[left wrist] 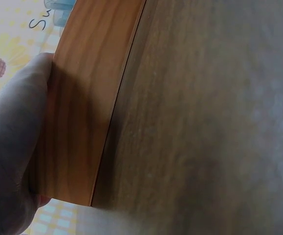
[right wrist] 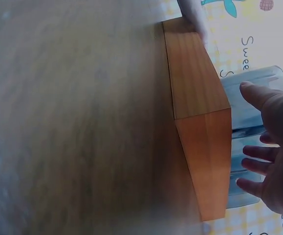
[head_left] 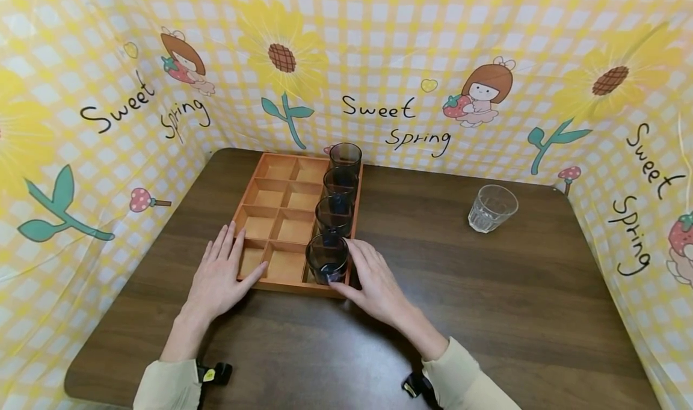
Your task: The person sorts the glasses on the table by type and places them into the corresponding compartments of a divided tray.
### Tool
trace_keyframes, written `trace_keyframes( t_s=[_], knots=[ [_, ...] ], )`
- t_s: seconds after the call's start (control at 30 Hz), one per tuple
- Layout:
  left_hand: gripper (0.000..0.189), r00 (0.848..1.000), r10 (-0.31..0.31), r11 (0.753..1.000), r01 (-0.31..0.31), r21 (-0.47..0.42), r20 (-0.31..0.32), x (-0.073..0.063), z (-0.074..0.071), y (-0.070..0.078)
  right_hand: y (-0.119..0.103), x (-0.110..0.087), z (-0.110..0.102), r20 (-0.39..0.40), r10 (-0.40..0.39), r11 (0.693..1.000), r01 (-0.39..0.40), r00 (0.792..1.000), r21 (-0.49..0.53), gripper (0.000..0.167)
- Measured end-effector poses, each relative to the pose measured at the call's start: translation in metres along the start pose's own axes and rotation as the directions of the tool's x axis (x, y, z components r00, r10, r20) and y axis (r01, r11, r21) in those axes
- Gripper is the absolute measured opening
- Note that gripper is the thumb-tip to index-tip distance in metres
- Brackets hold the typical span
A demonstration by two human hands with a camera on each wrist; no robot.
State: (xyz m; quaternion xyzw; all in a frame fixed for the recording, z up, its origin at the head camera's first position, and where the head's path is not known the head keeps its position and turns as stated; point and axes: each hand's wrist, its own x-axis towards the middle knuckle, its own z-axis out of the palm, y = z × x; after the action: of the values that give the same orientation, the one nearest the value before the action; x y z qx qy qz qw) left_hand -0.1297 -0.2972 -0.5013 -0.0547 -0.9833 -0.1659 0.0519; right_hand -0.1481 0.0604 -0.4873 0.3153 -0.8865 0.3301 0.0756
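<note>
A wooden divided box [head_left: 287, 261] lies on the table, with several dark tinted glasses standing in its right-hand column. Along the box's left rim rest the fairly straight fingers of my left hand [head_left: 216, 278]; its thumb reaches over the front left corner. My right hand [head_left: 379, 284] is at the nearest tinted glass [head_left: 327, 257], fingers spread on its right side and thumb by its front. In the right wrist view, that thumb overlaps the glass [right wrist: 251, 93] and the fingers stand apart, not curled round it. Whether they touch the glass I cannot tell.
A clear glass [head_left: 492, 208] stands upright on the dark wooden table [head_left: 433, 266], to the right of the box. Yellow checked cloth [head_left: 379, 55] with flower prints hangs behind the table and at both sides.
</note>
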Motion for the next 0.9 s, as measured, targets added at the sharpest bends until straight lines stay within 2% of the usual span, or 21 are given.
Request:
trace_keyframes(
  t_s=[0.2,0.43,0.73,0.9],
  knots=[
    [0.1,1.0,0.0,1.0,0.0,-0.004,-0.004,0.0,0.001,0.0,0.001,-0.004,-0.007,0.013,-0.058,0.988,0.059,0.998,-0.144,0.09],
    [0.101,1.0,-0.002,1.0,0.002,-0.003,0.004,0.0,-0.001,0.0,0.005,-0.012,-0.02,0.096,-0.011,0.972,0.033,0.995,-0.231,0.091],
    [0.101,1.0,-0.011,1.0,0.011,0.0,0.029,0.001,-0.002,0.002,0.027,-0.025,-0.038,0.067,0.015,0.967,0.003,0.998,-0.257,0.087],
    [0.101,0.999,-0.016,1.0,0.016,-0.006,0.035,0.0,-0.003,0.003,0.042,-0.03,-0.05,0.043,0.039,0.95,-0.023,0.998,-0.311,0.087]
  ],
)
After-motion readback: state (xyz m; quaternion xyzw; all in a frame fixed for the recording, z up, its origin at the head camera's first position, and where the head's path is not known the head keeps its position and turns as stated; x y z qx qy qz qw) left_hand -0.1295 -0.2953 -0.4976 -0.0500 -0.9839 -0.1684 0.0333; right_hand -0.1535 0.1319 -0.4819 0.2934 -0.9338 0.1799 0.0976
